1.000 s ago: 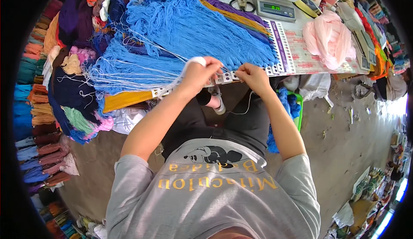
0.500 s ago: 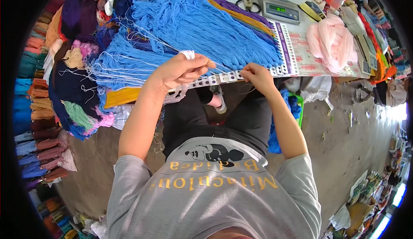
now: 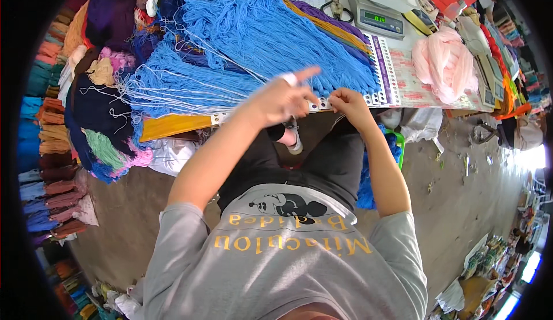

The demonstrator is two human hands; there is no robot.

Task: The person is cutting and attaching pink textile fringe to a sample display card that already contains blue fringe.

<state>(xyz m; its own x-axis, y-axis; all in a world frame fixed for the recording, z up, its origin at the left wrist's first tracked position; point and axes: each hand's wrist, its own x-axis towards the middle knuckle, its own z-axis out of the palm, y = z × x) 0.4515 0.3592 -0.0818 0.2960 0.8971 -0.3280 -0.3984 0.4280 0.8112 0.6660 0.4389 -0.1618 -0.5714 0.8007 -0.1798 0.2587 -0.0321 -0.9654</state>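
Blurred by motion, my left hand [image 3: 285, 99] reaches right over the table's near edge, its index finger stretched out and the others loosely bent. White tape [image 3: 289, 79] wraps that finger. I make out nothing between its fingers. Just right of it, my right hand [image 3: 347, 102] is pinched closed at a white perforated card strip [image 3: 322, 104], and a thin thread [image 3: 337, 122] shows faintly below its fingers. Blue yarn [image 3: 253, 38] is spread over the table beyond both hands, its near right ends gathered along the strip. Several white threads [image 3: 190, 89] lie across the yarn at left.
A digital scale [image 3: 380, 20] with a tray and black-handled scissors [image 3: 336, 10] sit at the back. Pink yarn [image 3: 444, 63] lies at right by a purple-and-white punched card [image 3: 385, 66]. Dark yarn [image 3: 95, 112] hangs off the left side. A green basket [image 3: 399, 144] stands below the table.
My left hand has moved right toward my right hand, its pinch loosened and index finger extended. The right hand stays pinched at nearly the same place on the strip.
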